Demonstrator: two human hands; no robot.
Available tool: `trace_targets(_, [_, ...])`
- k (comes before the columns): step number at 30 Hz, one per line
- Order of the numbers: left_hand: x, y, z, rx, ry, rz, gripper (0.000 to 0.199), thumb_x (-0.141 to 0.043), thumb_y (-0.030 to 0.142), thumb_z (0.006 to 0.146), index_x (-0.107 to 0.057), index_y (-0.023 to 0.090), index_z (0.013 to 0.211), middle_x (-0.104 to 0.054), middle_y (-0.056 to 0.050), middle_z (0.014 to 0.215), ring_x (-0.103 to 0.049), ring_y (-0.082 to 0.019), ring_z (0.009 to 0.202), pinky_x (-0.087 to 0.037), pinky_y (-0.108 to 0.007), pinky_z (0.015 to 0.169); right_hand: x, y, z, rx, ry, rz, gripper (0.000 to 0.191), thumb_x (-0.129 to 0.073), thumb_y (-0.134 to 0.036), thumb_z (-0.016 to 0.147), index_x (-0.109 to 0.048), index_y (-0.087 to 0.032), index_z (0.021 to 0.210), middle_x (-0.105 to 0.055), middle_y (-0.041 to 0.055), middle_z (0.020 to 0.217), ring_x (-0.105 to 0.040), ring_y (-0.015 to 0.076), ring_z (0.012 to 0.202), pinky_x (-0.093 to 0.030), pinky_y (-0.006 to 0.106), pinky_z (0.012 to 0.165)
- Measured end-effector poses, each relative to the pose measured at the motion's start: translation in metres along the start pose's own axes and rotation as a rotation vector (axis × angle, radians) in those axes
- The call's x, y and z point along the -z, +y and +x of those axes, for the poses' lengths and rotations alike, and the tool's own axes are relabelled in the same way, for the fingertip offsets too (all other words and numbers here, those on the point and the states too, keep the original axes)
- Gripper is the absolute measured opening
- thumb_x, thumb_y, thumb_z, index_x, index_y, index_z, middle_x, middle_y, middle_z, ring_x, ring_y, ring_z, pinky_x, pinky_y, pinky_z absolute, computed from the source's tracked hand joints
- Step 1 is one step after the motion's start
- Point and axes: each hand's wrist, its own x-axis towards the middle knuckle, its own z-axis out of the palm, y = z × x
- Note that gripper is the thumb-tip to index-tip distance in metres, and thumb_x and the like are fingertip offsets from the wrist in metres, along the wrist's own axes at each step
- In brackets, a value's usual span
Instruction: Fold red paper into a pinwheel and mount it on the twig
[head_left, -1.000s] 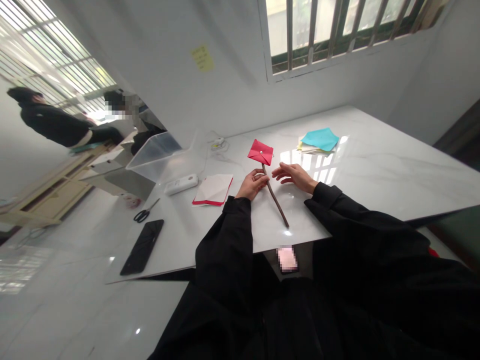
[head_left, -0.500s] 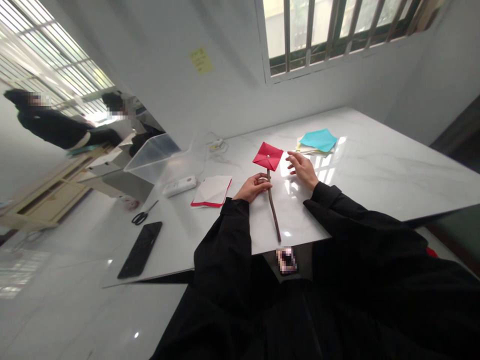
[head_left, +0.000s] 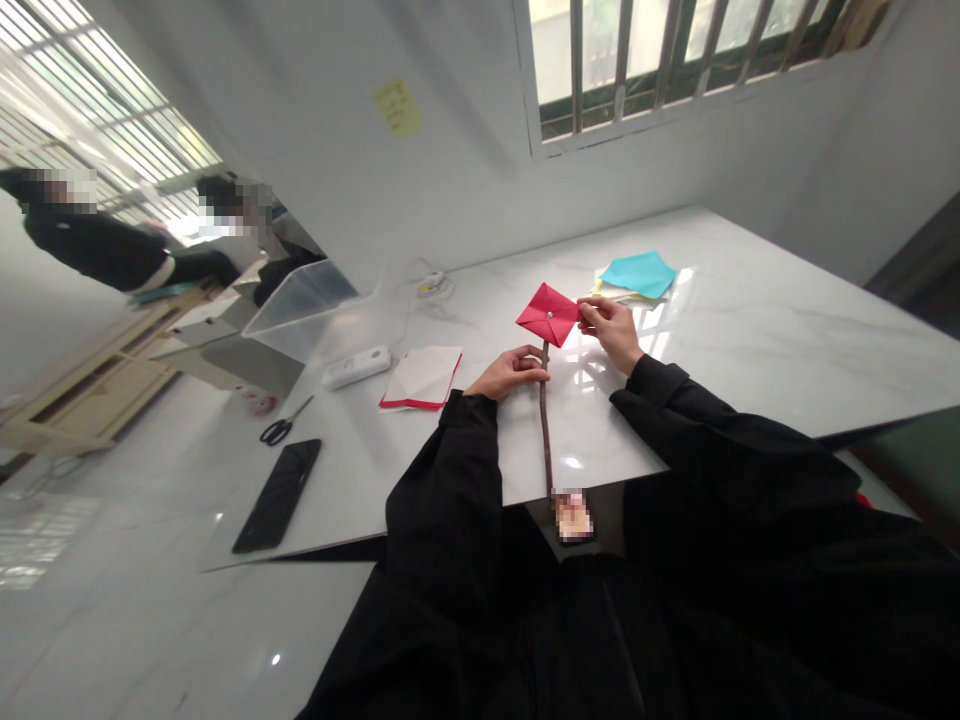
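**Paper pinwheel (head_left: pixel 549 314) on its stick**

Our left hand (head_left: pixel 510 373) has its fingers curled together around the stick (head_left: pixel 544 420), just below the pinwheel. Our right hand (head_left: pixel 611 333) pinches the pinwheel's right corner between thumb and fingertips. The red pinwheel sits between our hands, toward the middle of the marble table (head_left: pixel 787 320), though we cannot tell whether it touches the surface. The stick runs straight toward us and reaches the near edge beside a pixelated patch (head_left: pixel 572 515), too blurred to name.

Just past our right fingertips lies a blue sheet (head_left: pixel 637 275) on a stack of pale paper. Left of our left hand is a folded white-and-red paper (head_left: pixel 421 378), then a white device (head_left: pixel 357 367). Farther left stand a clear plastic bin (head_left: pixel 300 310) at the table's far-left corner, with scissors (head_left: pixel 278 428) and a black phone (head_left: pixel 277 495) near the left edge. A small charger (head_left: pixel 433 284) sits toward the far edge, under the wall with its sticky note (head_left: pixel 397 108) and barred window (head_left: pixel 622 60). Our black sleeves (head_left: pixel 442 500) cross the near edge. The table runs well out to the right of our hands, and two people (head_left: pixel 90 235) stand well apart, off to the left
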Motion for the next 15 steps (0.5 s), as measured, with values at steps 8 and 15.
trace_targets(8, [0.0,-0.0018,0.0017,0.013,0.044,-0.015,0.053,-0.096,0.039,0.068,-0.068,0.015,0.106,-0.075,-0.005,0.082,-0.07,-0.016,0.078,-0.047,-0.028,0.075,0.0001,-0.0043,-0.0023,0.019,-0.025,0.017,0.059,-0.08,-0.07,0.077,-0.073,-0.021,0.108,-0.078,0.0058,0.092,-0.072,0.0169,0.075,-0.062,0.031,0.069])
trace_targets(15, [0.0002,-0.007,0.0048,0.014,0.162,-0.087,0.058,-0.097,0.04,0.062,-0.066,0.016,0.105,-0.075,-0.004,0.08,-0.069,-0.016,0.077,-0.046,-0.027,0.072,0.0006,-0.0031,-0.0041,-0.047,-0.044,-0.089,0.072,-0.057,-0.087,0.086,-0.048,-0.022,0.057,-0.065,0.0085,0.064,-0.061,0.0159,0.059,-0.05,0.027,0.052])
